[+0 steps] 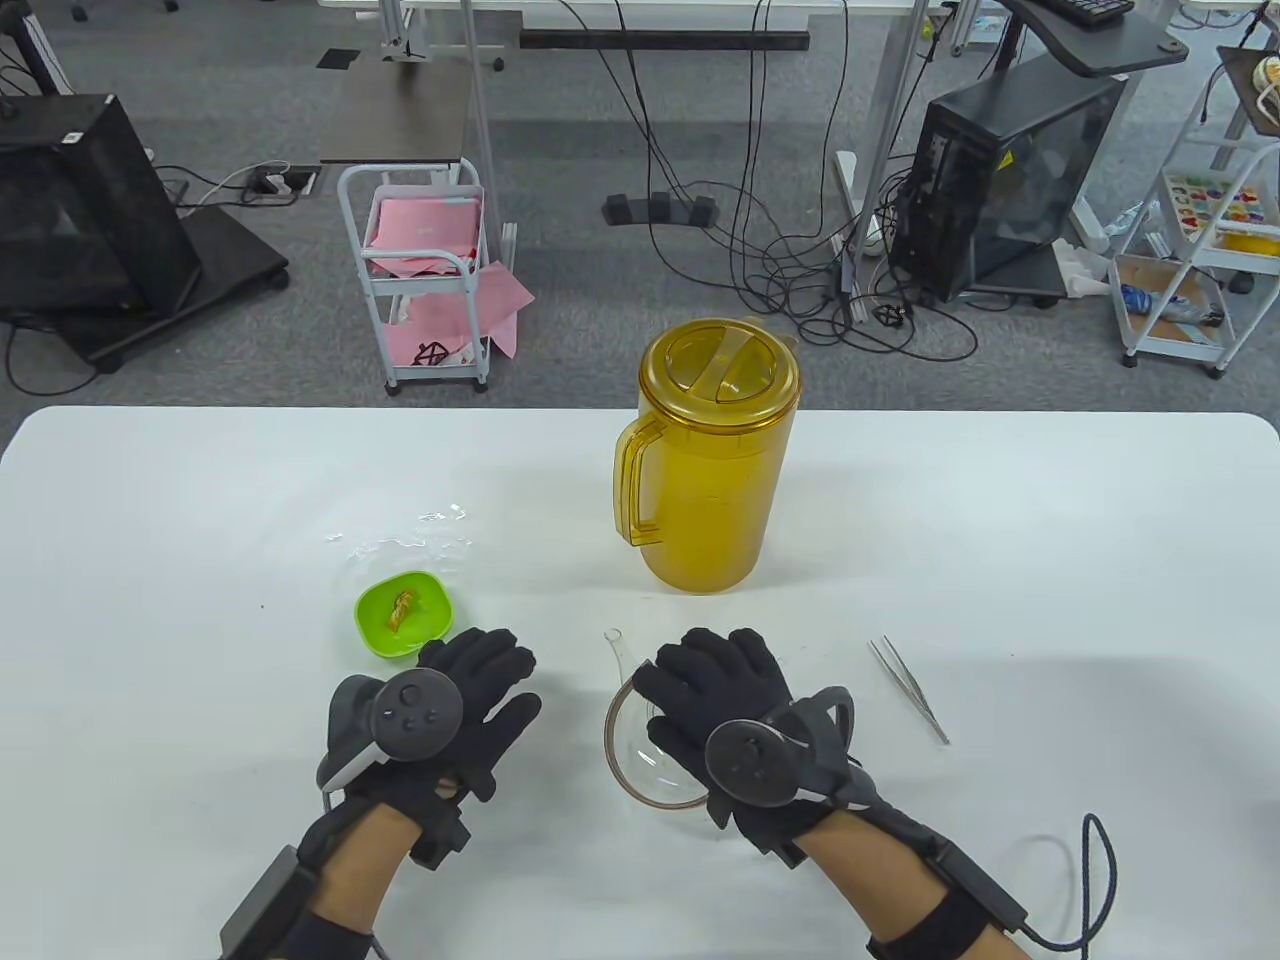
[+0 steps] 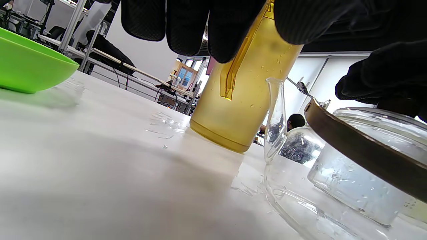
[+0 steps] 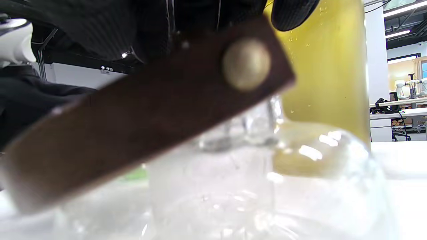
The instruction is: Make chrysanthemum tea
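Fingers of the right hand [image 1: 720,715] curl over the brown-banded rim of a glass teapot [image 1: 640,745]; the left hand [image 1: 450,705] lies flat and spread beside it.

No readable writing shows. Tweezers [image 1: 908,688] lie right of the teapot, apart; a green bowl [image 1: 403,612] holding a dried flower [image 1: 404,607] sits by the left fingertips; beyond stands the lidded amber pitcher [image 1: 712,460] on the white table [image 1: 1000,540].

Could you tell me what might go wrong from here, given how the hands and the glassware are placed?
1. The right hand covers the glass teapot, whose thin spout sticks out toward the pitcher; a careless lift could knock it.
2. The teapot's strap handle sits tilted, so the pot might swing when raised.
3. Water drops on the table could make glass slide.
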`<state>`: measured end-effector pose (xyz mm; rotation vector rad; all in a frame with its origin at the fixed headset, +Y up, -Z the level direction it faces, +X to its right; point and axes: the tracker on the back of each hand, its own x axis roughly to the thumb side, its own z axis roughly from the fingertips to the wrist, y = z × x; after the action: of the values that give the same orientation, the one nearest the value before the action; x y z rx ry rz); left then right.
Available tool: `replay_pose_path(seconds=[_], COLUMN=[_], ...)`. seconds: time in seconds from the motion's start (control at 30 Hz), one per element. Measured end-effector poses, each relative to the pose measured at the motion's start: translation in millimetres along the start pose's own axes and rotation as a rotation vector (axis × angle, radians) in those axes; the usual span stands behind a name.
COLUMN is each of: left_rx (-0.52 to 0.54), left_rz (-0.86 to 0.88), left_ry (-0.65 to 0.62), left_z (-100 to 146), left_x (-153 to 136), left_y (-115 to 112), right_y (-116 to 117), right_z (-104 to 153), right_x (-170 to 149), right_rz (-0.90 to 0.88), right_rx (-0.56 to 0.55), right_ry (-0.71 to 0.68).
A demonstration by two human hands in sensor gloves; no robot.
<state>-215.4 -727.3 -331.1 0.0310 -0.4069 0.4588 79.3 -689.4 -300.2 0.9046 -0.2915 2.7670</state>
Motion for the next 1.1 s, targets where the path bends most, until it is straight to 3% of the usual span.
replay_pose_path(seconds=[0.3, 0.67, 0.8, 0.97, 1.1], left_rx=[-0.005, -0.017, -0.025, -0.025, -0.033], left_rz=[-0.003, 0.008, 0.01, 0.013, 0.013], left_ry=[-0.002, 0.011, 0.017, 0.021, 0.02], left_z=[0.3, -0.1, 0.0, 0.1, -0.8], left_x=[1.3, 1.7, 1.6, 1.8, 3.2], left_y=[0.0, -1.3, -2.0, -1.8, -4.0], right_y=[2.8, -0.4, -9.7, -33.3, -18.6], right_z=[3.4, 7.4, 10.1, 16.4, 20.7], right_x=[1.7, -11.0, -13.8, -60.5, -104.8], right_rz=[0.071, 0.039, 0.021, -0.074, -0.066], right_rx=[-0.012, -0.042, -0.124, -0.217, -0.14], right_ry=[0.03, 0.084, 0.103, 0.294, 0.432])
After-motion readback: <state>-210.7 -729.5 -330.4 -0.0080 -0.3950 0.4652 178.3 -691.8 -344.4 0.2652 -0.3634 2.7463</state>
